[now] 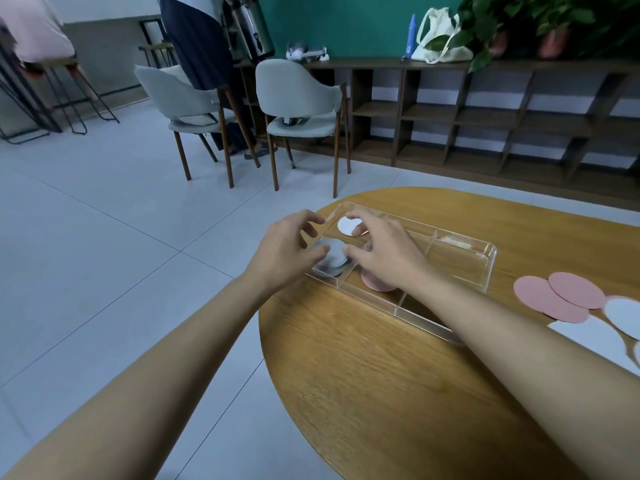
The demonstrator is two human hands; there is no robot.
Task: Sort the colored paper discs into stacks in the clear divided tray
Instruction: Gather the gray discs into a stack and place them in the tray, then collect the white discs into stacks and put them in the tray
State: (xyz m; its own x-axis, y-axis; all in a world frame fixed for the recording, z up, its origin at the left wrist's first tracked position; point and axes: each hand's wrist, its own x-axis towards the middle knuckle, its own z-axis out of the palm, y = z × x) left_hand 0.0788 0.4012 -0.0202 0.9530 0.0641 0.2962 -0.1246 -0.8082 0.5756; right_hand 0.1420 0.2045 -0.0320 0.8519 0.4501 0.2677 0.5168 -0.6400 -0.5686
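At the left end of the wooden table point(363, 375), over the clear divided tray point(489, 271), I am watching both hands working at one compartment. The left hand point(280, 251) is holding its fingers half spread, closed round nothing, with its thumb tip touching the near-left edge of the grey stack point(330, 263). The right hand point(384, 251) is likewise spread, its thumb meeting the stack's opposite edge and its fingers reaching over the white disc point(346, 225) in the compartment behind. I am flagging these risks: the two thumbs, squeezing inward, may be buckling the thin paper or fanning the stack against the divider; the right fingers may be dragging the white disc out of place; the right wrist, lying over the pink stack point(372, 284), may be scuffing it. Counting inside the tray: one grey stack, its discs too blurred to number; one white disc with a pink edge showing beneath; one pink stack. Lying loose at the table's right: at least two overlapping pink discs point(554, 299), possibly three, and at least two white discs point(623, 315), cut by the frame.
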